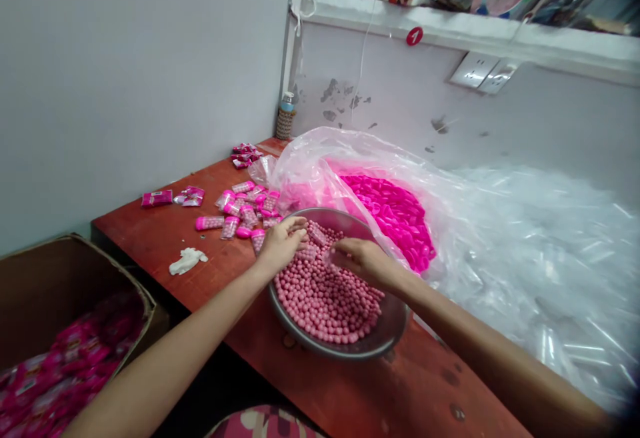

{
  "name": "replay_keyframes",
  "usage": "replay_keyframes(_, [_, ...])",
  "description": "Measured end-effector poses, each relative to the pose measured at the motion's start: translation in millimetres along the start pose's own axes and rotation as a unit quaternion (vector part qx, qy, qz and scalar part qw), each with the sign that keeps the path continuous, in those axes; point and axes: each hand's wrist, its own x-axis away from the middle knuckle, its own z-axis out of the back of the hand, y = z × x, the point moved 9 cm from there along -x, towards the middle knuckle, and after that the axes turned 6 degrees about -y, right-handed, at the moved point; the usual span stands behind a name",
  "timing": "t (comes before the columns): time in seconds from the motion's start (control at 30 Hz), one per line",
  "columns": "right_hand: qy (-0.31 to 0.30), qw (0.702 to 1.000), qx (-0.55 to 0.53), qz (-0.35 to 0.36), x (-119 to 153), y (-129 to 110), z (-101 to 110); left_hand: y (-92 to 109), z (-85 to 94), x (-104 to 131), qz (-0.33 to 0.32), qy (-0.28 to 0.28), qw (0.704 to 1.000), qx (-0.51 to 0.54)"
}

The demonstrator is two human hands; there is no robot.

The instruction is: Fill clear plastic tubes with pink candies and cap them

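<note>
Head view: round pink beads [327, 301] heaped in metal bowl [397, 326]; left hand [281, 246] and right hand [369, 263] over them, fingers curled, any pinch cannot be told; beads judged light, hard, roll-prone, best scooped mid-heap.

The left edge cuts off the cardboard box [37, 278]; clear tubes [545, 245] look blurred.

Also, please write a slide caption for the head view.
Left hand and right hand over a metal bowl of pink balls; pink-capped tubes and plastic bag nearby.
</note>
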Motion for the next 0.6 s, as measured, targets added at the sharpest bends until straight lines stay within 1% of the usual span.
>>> replay_keyframes(0.03, [-0.052, 0.994, 0.090, 0.025, 2.9, -11.2, -15.2, 1.2, 2.5, 3.1, -0.006, -0.002, 1.000, 0.000])
replay_keyframes(0.07, [-0.099, 0.981, 0.160, 0.054, 5.6, -22.2, -32.4, 1.8, 3.3, 6.0, -0.010, -0.008, 1.000, -0.001])
replay_keyframes(0.1, [-0.136, 0.966, 0.204, 0.083, 7.8, -32.5, -49.1, 2.0, 2.9, 8.6, -0.014, -0.014, 1.000, -0.003])
replay_keyframes(0.13, [-0.164, 0.955, 0.221, 0.109, 8.8, -41.5, -64.0, 2.0, 2.2, 11.0, -0.019, -0.017, 1.000, -0.006])
replay_keyframes(0.17, [-0.182, 0.953, 0.210, 0.123, 8.4, -48.4, -74.9, 2.0, 1.4, 13.3, -0.023, -0.018, 1.000, -0.008])
replay_keyframes(0.2, [-0.186, 0.959, 0.176, 0.121, 6.4, -52.2, -80.2, 2.4, 1.2, 15.6, -0.029, -0.017, 0.999, -0.012])
replay_keyframes(0.23, [-0.177, 0.971, 0.123, 0.102, 3.2, -52.0, -79.8, 3.5, 1.7, 18.0, -0.036, -0.013, 0.999, -0.019])
replay_keyframes(0.27, [-0.160, 0.983, 0.054, 0.069, 0.3, -48.1, -75.0, 5.6, 2.9, 20.6, -0.045, -0.008, 0.998, -0.030])
replay_keyframes(0.3, [-0.139, 0.989, -0.025, 0.032, -1.2, -41.8, -67.8, 8.5, 4.4, 23.6, -0.055, -0.002, 0.997, -0.045])
replay_keyframes(0.33, [-0.118, 0.987, -0.113, -0.002, -0.9, -34.5, -59.6, 12.0, 5.3, 26.8, -0.065, 0.001, 0.996, -0.065])
replay_keyframes(0.37, [-0.097, 0.974, -0.200, -0.029, 0.9, -27.6, -51.7, 15.1, 4.6, 29.9, -0.072, -0.003, 0.993, -0.089])
replay_keyframes(0.4, [-0.076, 0.955, -0.282, -0.048, 3.6, -21.7, -44.5, 17.0, 2.0, 32.8, -0.072, -0.014, 0.991, -0.112])
replay_keyframes(0.47, [-0.027, 0.910, -0.407, -0.072, 10.2, -10.6, -32.3, 15.6, -9.5, 37.6, -0.052, -0.060, 0.988, -0.130])
replay_keyframes(0.5, [0.000, 0.892, -0.444, -0.081, 13.8, -5.3, -27.6, 13.8, -17.8, 39.6, -0.042, -0.092, 0.987, -0.126])
replay_keyframes(0.53, [0.024, 0.881, -0.465, -0.088, 17.2, -0.7, -24.2, 12.2, -26.4, 41.5, -0.034, -0.122, 0.985, -0.115])
replay_keyframes(0.6, [0.053, 0.874, -0.476, -0.087, 23.2, 4.3, -20.1, 10.2, -40.5, 43.6, -0.029, -0.161, 0.983, -0.080])
